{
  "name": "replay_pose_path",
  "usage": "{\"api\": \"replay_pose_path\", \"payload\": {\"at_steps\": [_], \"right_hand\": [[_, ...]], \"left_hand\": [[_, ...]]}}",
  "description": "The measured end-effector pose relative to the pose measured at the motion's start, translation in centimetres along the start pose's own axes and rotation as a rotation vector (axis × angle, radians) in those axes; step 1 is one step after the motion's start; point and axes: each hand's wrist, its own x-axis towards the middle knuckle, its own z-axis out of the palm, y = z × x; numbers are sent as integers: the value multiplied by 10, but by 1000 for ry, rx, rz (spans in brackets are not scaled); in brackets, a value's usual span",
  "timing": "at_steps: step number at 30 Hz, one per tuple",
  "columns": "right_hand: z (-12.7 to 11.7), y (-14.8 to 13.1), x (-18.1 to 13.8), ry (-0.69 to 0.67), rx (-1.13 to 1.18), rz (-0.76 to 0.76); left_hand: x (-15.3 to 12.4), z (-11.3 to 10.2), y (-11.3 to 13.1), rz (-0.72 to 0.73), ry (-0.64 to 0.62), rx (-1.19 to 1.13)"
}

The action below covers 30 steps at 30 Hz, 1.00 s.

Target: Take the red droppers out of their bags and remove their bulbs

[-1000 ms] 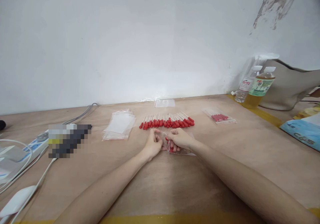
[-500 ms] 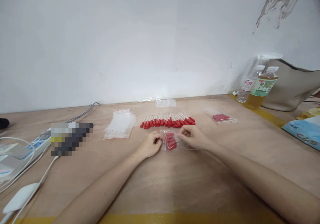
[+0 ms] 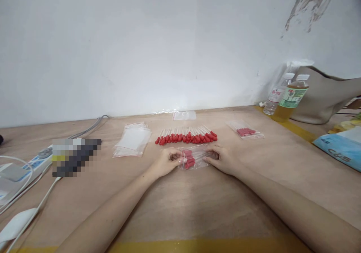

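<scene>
Between my two hands is a clear zip bag (image 3: 200,159) with several red-tipped sticks (image 3: 189,162) inside, their red ends toward the left. My left hand (image 3: 168,161) is closed on the bag's left end. My right hand (image 3: 222,159) pinches its right end between thumb and fingers. Just beyond the bag lies a row of loose red-tipped white sticks (image 3: 186,137), red ends facing me. A filled bag (image 3: 245,131) of the same sticks rests to the right. To the left is a fanned stack of flat zip bags (image 3: 133,139).
Another flat bag (image 3: 184,115) lies by the wall. A power strip (image 3: 31,168) with white cables is on the left, beside a pixelated dark object (image 3: 81,157). Two bottles (image 3: 290,99), a grey bag (image 3: 321,95) and a blue tissue pack (image 3: 340,149) stand or lie at the right.
My right hand has shifted right along the bag to its right end. My left fingers now overlap the bag's left end more. The whole view has moved slightly.
</scene>
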Motion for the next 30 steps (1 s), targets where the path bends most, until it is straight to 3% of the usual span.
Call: {"api": "replay_pose_path", "payload": {"at_steps": [3,13,20,30], "right_hand": [[1,0,0,7,-26,-3],[2,2,1,-42,-56,17],[1,1,-1,0,-92,-10],[1,-1,-1,18,-89,-18]], "left_hand": [[-3,4,1,-10,-12,7],[-11,-2,20,76,-137,414],[-15,12,12,253,-14,515],[-11,16,13,224,-5,604]]}}
